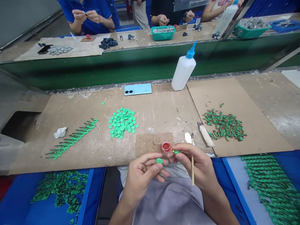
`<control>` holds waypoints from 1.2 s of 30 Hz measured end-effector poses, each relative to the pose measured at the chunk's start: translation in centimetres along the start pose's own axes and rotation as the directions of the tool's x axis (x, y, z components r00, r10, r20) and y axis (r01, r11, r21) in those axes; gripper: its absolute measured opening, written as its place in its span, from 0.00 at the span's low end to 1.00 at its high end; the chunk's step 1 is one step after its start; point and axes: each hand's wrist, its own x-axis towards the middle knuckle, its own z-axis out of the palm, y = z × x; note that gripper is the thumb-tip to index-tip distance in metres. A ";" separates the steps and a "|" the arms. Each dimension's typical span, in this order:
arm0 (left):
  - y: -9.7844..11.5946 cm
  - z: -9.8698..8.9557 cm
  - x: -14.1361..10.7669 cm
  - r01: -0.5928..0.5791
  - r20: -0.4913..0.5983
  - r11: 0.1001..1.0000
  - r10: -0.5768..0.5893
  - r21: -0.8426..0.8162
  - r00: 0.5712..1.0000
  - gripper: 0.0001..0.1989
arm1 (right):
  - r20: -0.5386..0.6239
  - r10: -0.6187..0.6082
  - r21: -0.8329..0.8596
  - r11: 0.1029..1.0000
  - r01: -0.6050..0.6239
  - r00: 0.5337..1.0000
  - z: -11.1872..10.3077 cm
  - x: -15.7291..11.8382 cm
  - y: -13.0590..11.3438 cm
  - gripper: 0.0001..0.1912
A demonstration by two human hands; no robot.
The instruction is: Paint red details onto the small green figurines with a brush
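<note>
On my feed, the left hand [142, 171] pinched a green disc [159, 161] above the lap; the right hand [202, 164] gripped a tiny green-and-gold piece [175, 152], a wooden-handled brush [192, 170] across it. Close to the red cup [166, 147]! A stray knuckle, I judged, could've tipped that.

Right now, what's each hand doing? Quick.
Left hand: closed, holding a green disc between thumb and fingers.
Right hand: closed, pinching a small green-and-gold piece; a brush lies across it.
</note>
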 end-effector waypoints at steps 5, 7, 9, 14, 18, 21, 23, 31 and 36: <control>0.1 0.3 -0.1 -0.102 -0.036 0.995 0.102 0.006 0.994 0.13 | 0.016 -0.126 -0.099 0.987 0.127 0.992 -0.3 -0.6 0.3 0.08; 0.2 0.5 -0.2 -0.155 -0.043 0.986 0.157 0.056 0.987 0.12 | 0.105 -0.211 -0.139 0.964 0.225 0.972 -0.3 -0.5 0.2 0.08; 0.3 0.6 -0.4 -0.196 -0.032 0.974 0.200 0.115 0.979 0.11 | 0.178 -0.236 -0.168 0.949 0.266 0.955 -0.3 -0.2 -0.2 0.09; -0.1 0.2 -0.8 -0.307 -0.015 0.901 0.328 0.306 0.945 0.11 | 0.262 -0.223 -0.221 0.933 0.283 0.939 -0.1 0.5 -1.6 0.09; 0.2 0.0 -0.8 -0.392 0.055 0.795 0.416 0.463 0.908 0.08 | 0.331 -0.202 -0.244 0.925 0.290 0.922 -0.2 0.7 -2.1 0.08; 0.7 0.2 -0.6 -0.450 0.107 0.703 0.475 0.551 0.873 0.07 | 0.362 -0.185 -0.275 0.915 0.295 0.913 -0.3 0.7 -2.4 0.07; 1.0 0.3 -0.5 -0.490 0.142 0.642 0.515 0.590 0.846 0.09 | 0.355 -0.183 -0.272 0.918 0.289 0.917 -0.3 0.7 -2.4 0.05; 1.1 -0.1 -0.4 -0.612 0.257 0.497 0.608 0.615 0.751 0.06 | 0.388 -0.162 -0.210 0.943 0.258 0.907 -0.7 1.0 -2.4 0.05; 0.9 -0.2 -0.2 -0.658 0.286 0.478 0.637 0.581 0.716 0.05 | 0.412 -0.173 -0.171 0.950 0.262 0.895 -0.6 1.3 -2.5 0.07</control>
